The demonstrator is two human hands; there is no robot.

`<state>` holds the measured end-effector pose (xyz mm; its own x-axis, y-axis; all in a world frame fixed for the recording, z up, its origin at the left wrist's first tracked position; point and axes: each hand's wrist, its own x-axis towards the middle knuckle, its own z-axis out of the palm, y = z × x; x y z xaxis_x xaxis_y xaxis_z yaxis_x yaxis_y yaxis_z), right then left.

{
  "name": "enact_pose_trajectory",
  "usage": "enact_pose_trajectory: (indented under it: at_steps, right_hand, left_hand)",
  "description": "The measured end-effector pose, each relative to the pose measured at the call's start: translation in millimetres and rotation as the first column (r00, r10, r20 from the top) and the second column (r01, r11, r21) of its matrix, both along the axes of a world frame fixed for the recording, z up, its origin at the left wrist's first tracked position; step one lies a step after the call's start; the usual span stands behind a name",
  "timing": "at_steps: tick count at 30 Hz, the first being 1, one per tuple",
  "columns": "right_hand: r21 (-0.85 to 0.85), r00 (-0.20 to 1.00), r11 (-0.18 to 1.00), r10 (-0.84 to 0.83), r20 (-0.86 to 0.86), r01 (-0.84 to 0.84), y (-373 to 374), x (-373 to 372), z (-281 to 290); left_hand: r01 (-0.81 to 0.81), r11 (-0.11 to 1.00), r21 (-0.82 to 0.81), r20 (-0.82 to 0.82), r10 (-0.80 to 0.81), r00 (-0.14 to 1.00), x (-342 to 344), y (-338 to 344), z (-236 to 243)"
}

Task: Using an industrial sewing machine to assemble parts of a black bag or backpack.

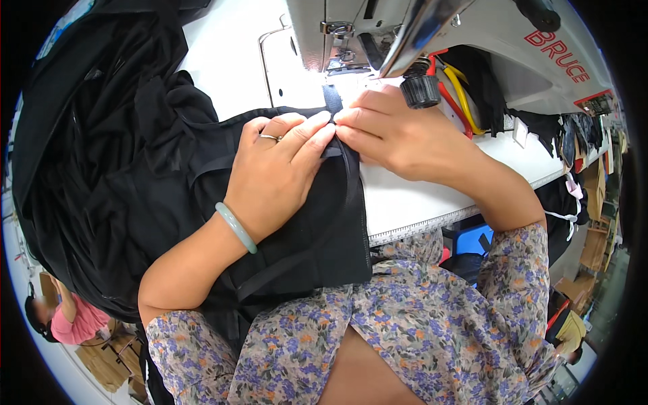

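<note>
Black cloth spreads over the table's left half and hangs down at its front edge. My left hand, with a ring and a pale green bangle, lies on it, thumb and fingers pinching the cloth's upper edge. Opposite it, my right hand pinches the same edge, its fingertips touching the left ones. From between them a narrow dark strip runs up toward the lit needle area of a white sewing machine. My fingers hide exactly how the strip and cloth meet.
A black knob hangs close above my right hand. Beside it lie tools with red and yellow handles. A measuring tape lines the white table's front edge. More black cloth is heaped at left. Another person is at far left.
</note>
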<state>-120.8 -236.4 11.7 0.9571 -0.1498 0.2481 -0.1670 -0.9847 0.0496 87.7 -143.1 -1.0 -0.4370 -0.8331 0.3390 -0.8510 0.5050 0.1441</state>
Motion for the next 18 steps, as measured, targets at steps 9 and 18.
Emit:
enact_pose_trajectory:
  at_steps: [9,18]
  right_hand:
    - [-0.033,0.999,0.998,-0.049,0.014,0.049,-1,-2,-5]
    - [0.014,0.991,0.995,-0.096,-0.091,0.098,-11,-3,-8]
  left_hand:
    - [0.027,0.996,-0.088,0.006,-0.027,1.0,4,-7,-8]
    - [0.046,0.995,-0.092,-0.033,-0.049,0.998,10,-25,-12]
